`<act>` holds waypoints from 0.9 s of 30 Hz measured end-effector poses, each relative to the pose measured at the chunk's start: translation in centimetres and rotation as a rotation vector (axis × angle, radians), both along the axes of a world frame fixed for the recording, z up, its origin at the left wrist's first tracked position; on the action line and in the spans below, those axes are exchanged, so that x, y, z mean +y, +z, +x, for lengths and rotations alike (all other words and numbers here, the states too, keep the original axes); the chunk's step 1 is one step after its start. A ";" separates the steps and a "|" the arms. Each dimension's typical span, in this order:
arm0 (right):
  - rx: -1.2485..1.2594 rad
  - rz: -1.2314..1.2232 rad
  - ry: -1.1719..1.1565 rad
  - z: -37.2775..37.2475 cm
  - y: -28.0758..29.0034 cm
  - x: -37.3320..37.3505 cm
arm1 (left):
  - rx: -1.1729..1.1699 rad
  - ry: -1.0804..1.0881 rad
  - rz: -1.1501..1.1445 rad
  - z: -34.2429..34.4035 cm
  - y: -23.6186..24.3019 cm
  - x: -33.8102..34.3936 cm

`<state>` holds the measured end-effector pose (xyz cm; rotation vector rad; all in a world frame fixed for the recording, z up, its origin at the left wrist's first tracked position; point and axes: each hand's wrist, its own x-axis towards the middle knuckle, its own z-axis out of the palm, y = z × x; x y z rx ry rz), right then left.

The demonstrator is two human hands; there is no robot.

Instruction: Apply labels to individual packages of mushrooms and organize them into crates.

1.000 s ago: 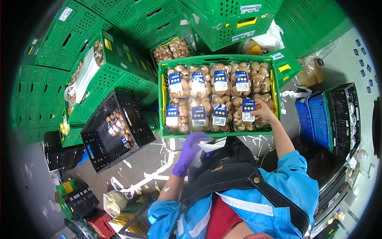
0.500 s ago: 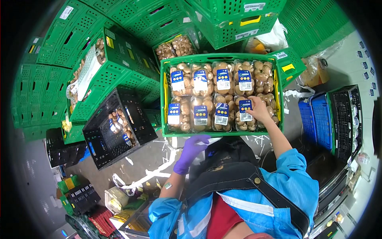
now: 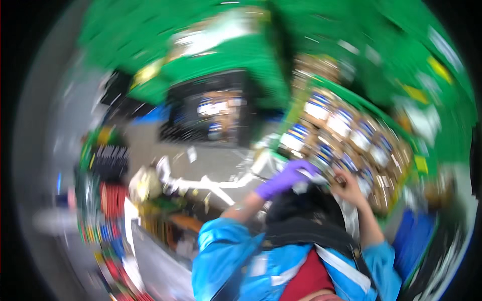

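Note:
Motion smears the whole head view. A green crate [image 3: 362,106] stands in front of me, turned aslant, with rows of clear-wrapped brown mushroom packs [image 3: 340,123] bearing blue-and-white labels. At its near edge is my left hand [image 3: 287,178] in a purple glove, a blurred whitish patch by its fingertips. Close to the right of it, my bare right hand [image 3: 350,189] is over the crate's near side, fingers seemingly bent. Blur hides whether either hand grips anything.
Left of the green crate stands a black crate [image 3: 181,108] with a few mushroom packs [image 3: 217,108]. Green crates [image 3: 135,40] are stacked behind. White strips [image 3: 216,185] litter the grey floor [image 3: 150,138]. Blue crates [image 3: 414,233] stand at right.
My view has swung left, so the mushroom crate now appears tilted and farther right. My right hand has drawn back from a front-row pack toward the near edge, closer to my left hand.

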<state>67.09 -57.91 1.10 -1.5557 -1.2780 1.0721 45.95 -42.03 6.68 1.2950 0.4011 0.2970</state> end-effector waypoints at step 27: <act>0.598 -0.260 0.461 -25.2 5.3 17.0 | -0.184 1.766 0.738 -49.7 21.8 -4.4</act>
